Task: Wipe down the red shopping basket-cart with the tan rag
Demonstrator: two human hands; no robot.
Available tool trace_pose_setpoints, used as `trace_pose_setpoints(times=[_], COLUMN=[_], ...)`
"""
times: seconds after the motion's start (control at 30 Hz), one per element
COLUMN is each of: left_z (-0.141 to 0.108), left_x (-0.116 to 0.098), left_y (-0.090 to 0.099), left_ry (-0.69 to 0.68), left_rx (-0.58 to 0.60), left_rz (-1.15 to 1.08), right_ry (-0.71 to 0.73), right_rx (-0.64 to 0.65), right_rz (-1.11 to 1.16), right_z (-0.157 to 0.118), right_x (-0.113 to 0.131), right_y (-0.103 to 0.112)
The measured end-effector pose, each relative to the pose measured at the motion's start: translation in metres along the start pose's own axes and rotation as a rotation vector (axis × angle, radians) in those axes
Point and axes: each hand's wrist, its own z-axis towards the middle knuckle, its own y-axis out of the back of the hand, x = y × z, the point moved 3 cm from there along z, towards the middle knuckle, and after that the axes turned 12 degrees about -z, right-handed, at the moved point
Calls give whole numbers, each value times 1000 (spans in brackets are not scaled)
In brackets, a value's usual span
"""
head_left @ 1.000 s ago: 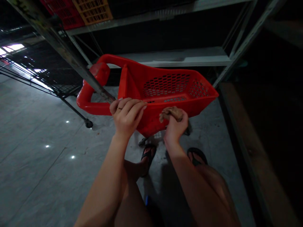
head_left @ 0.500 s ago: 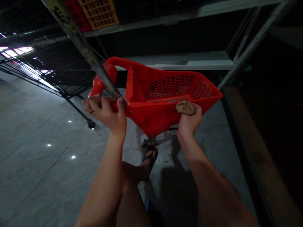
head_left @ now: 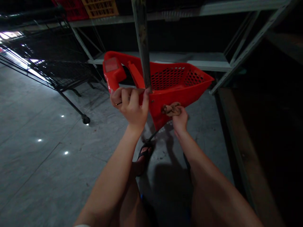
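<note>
A red plastic shopping cart (head_left: 194,94) with a perforated basket stands in front of me. My left hand (head_left: 132,105) is closed on its near upper edge, at the handle end. A worn metal pole (head_left: 142,41) rises from beside my left thumb; its lower end is partly hidden, and I cannot tell whether my hand grips it too. My right hand (head_left: 180,121) holds a crumpled brown cloth (head_left: 172,109) against the cart's near outer side.
A black wire cart (head_left: 59,69) stands on the left. Behind the red cart runs a metal shelf rack (head_left: 208,61), with a yellow crate (head_left: 100,7) and a red crate (head_left: 73,11) at upper left. A low beam (head_left: 243,151) lies along the right. The floor (head_left: 47,170) is grey tile.
The cart has turned, its handle end swinging right, and my left hand has moved right with it. The pole now looks nearly upright. My right hand has moved left and slightly down with the cloth.
</note>
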Motion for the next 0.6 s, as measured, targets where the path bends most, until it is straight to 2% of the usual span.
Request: trace_pose_setpoints(times=[0.03,0.1,0.23,0.3,0.37,0.5,0.6], left_z=[-1,-1,-2,-3,-3,-3,-4], left_x=[0,2,7,10,12,12,9], left_y=[0,0,0,-1,-2,0,1], left_ry=[16,40,25,46,74,68,42], left_rx=[5,20,39,76,92,43,48], left_rz=[-5,-26,-24,-38,-82,-141,-133], right_ry=[-33,-13,186,246,233,113,82], right_rx=[27,72,127,130,132,162,172], right_rz=[23,56,125,84,-14,-136,-142], right_z=[-4,-14,-29,-30,-28,-28,-29], right_x=[-1,14,66,71,57,6,-7], right_y=[-3,-8,-8,-6,-8,-17,-20])
